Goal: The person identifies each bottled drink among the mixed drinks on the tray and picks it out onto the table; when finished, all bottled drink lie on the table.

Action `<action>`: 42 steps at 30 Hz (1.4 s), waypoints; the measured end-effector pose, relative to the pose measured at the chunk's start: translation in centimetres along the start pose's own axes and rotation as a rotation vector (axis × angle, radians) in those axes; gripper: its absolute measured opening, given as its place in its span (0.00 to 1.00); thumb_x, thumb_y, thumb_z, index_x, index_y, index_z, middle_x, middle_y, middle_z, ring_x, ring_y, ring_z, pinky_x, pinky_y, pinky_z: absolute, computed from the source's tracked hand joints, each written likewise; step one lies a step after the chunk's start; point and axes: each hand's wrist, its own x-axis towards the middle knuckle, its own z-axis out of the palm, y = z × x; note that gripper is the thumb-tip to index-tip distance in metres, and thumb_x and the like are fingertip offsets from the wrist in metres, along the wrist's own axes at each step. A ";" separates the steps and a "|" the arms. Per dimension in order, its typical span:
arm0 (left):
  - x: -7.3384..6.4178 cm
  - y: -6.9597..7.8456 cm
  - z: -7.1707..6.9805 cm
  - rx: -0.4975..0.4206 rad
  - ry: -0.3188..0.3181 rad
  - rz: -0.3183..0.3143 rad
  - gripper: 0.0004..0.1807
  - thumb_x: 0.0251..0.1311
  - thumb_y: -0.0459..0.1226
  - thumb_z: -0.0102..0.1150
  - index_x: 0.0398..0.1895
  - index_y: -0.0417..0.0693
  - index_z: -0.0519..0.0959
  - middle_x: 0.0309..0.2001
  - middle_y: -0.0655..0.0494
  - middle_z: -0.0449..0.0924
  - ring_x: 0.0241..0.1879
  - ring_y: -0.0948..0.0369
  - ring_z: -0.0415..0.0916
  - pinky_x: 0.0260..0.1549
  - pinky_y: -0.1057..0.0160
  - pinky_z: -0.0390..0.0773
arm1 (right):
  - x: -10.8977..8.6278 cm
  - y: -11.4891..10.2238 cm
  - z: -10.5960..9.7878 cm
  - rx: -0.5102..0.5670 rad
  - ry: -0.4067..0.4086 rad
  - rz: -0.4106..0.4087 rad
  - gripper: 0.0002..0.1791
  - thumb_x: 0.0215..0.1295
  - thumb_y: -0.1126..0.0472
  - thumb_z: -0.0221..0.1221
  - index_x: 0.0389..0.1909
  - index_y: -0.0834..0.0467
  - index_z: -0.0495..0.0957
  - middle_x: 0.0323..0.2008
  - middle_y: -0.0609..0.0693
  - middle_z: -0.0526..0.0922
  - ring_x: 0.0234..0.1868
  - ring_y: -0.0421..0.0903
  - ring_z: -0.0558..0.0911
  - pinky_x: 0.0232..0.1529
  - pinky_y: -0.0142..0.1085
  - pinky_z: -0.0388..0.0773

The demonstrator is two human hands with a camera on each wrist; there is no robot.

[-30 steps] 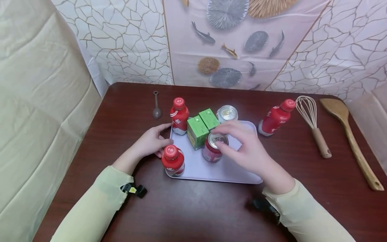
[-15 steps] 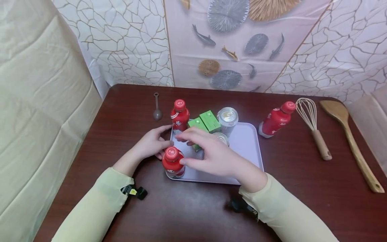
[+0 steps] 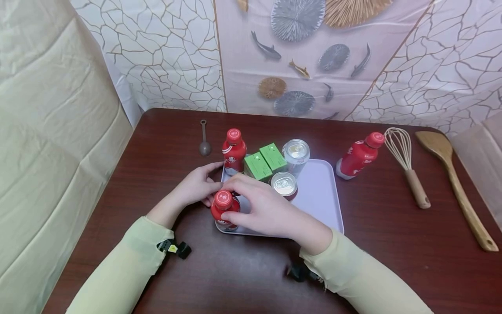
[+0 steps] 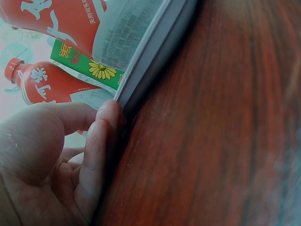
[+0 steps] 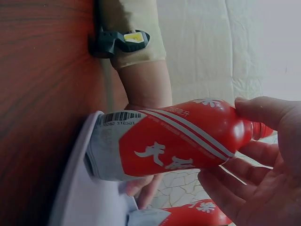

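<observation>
The right hand (image 3: 262, 205) gripped the near red bottle (image 5: 174, 141), thumb opposite curled fingers. The left hand (image 3: 199, 185) pinched the tray rim (image 4: 153, 52).

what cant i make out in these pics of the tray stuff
- Head view: much of the red can's side, hidden by the right hand.
- Left wrist view: the cap of the near bottle, cut off by the picture edge.
- Right wrist view: most of the left hand, behind the near bottle.

The brown table (image 3: 243, 270) bears a tray (image 3: 319, 196), red bottle (image 3: 358, 158), whisk (image 3: 410, 172), wooden spatula (image 3: 458, 187) and seemingly a spoon (image 3: 205, 148).
</observation>
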 end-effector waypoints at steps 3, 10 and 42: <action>0.0 -0.1 0.0 0.000 0.001 0.002 0.40 0.67 0.39 0.63 0.80 0.55 0.60 0.25 0.47 0.86 0.18 0.52 0.84 0.20 0.53 0.87 | 0.0 0.1 0.3 0.020 0.022 0.002 0.22 0.60 0.56 0.73 0.55 0.52 0.81 0.51 0.43 0.81 0.53 0.38 0.79 0.59 0.36 0.79; -0.1 -0.2 0.0 -0.004 0.003 0.001 0.40 0.67 0.40 0.64 0.80 0.55 0.60 0.25 0.46 0.86 0.18 0.53 0.84 0.20 0.53 0.87 | 0.0 0.2 0.8 0.102 0.059 0.014 0.21 0.59 0.56 0.75 0.53 0.52 0.85 0.52 0.43 0.82 0.53 0.37 0.79 0.58 0.35 0.80; -0.1 0.2 -0.1 -0.051 -0.020 -0.027 0.41 0.67 0.38 0.66 0.81 0.53 0.59 0.23 0.42 0.84 0.19 0.50 0.85 0.22 0.54 0.87 | -2.0 -1.2 0.8 0.118 0.174 0.155 0.17 0.54 0.54 0.78 0.46 0.47 0.90 0.45 0.37 0.83 0.48 0.34 0.81 0.48 0.33 0.84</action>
